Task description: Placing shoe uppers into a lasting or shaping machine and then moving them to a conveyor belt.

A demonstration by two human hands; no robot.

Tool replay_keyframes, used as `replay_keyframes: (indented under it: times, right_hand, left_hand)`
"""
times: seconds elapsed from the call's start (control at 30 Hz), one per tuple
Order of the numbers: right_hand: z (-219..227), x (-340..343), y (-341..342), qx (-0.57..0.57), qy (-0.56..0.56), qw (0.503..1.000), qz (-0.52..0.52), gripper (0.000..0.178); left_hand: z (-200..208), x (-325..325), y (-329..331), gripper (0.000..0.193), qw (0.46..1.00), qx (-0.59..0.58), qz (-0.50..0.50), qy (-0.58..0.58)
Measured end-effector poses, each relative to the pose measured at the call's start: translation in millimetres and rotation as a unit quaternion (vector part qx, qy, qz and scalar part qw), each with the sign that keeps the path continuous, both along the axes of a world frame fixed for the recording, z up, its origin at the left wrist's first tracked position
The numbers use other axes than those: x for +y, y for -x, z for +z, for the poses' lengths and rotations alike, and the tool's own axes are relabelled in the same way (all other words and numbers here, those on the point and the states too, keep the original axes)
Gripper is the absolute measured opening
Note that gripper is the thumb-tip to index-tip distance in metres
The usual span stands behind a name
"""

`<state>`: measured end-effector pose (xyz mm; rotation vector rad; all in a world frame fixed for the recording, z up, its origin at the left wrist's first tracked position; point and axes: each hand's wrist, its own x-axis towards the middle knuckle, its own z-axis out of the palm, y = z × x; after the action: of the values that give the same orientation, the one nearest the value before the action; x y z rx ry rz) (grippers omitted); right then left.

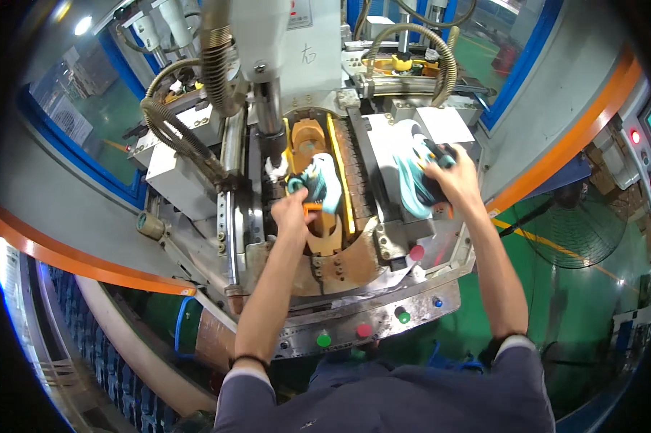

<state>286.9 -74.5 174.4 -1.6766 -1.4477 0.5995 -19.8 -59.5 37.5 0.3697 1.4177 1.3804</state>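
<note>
My left hand [290,211] is closed on a teal, black and white shoe [327,182], gripping its near end. This shoe is over the tan shoe-shaped mould [309,137] in the middle of the machine; I cannot tell whether it touches it. Beside those fingers an orange piece [312,207] shows. My right hand [455,177] is wrapped round a second teal, black and white shoe [411,180], above the white flat block to the right of the mould. Motion blurs this shoe, and its underside is hidden.
A metal press column [269,108] stands close to the left hand. Ribbed hoses [181,130] hang at the left. Along the front panel [361,328] are green, red and blue buttons. Orange-edged guards [571,137] flank the machine; a round fan [578,224] stands at the right.
</note>
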Motion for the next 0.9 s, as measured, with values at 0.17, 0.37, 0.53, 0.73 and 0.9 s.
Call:
replay_keyframes:
  times: [0.17,0.37,0.53,0.73,0.9]
  right_hand:
    - [-12.8,114.7,105.1,-0.150,0.198,0.956,0.159,0.056]
    - [-124.9,142.7,228.9,-0.219,0.073,0.967,0.112,0.061]
    - [-148.4,125.1,237.1,-0.215,0.117,0.966,0.086,0.090]
    - [-93.4,-92.3,210.2,-0.027,-0.229,0.921,0.316,0.017]
    - [-218.2,-213.3,221.5,-0.090,-0.154,0.841,0.511,0.025]
  left_hand:
    - [69.6,-154.7,29.2,0.027,0.989,-0.112,-0.050,-0.082]
    - [104.2,-317.0,85.3,0.033,0.990,0.036,0.065,-0.124]
    - [93.5,-395.3,82.8,0.028,0.960,0.072,0.253,-0.096]
    - [71.0,-437.4,55.9,0.020,0.928,0.043,0.365,-0.056]
    - [61.2,-441.5,49.5,0.028,0.934,0.020,0.353,-0.054]
